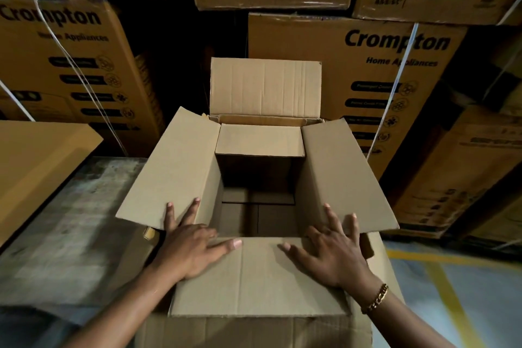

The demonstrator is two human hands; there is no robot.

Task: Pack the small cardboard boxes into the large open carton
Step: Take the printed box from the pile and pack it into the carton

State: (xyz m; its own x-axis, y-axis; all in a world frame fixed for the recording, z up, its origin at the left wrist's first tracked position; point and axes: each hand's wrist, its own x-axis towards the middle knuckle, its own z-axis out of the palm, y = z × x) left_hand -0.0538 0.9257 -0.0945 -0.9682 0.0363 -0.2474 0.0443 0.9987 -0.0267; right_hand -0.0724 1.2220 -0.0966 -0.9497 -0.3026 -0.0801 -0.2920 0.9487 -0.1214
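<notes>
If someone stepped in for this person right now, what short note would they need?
Left hand: open, spread flat where the carton's left flap meets the near flap.
Right hand: open, flat at the right flap and near flap.
Large carton: all four flaps open, far flap upright.
Inside: dim; a small box seems to sit at the far end, with flat box tops lower down.
Left: fill the remaining space. No loose small boxes in view.

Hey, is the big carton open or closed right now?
Open. The carton has all four flaps folded outward, both hands press on the near and side flaps, and its dark inside shows.
</notes>
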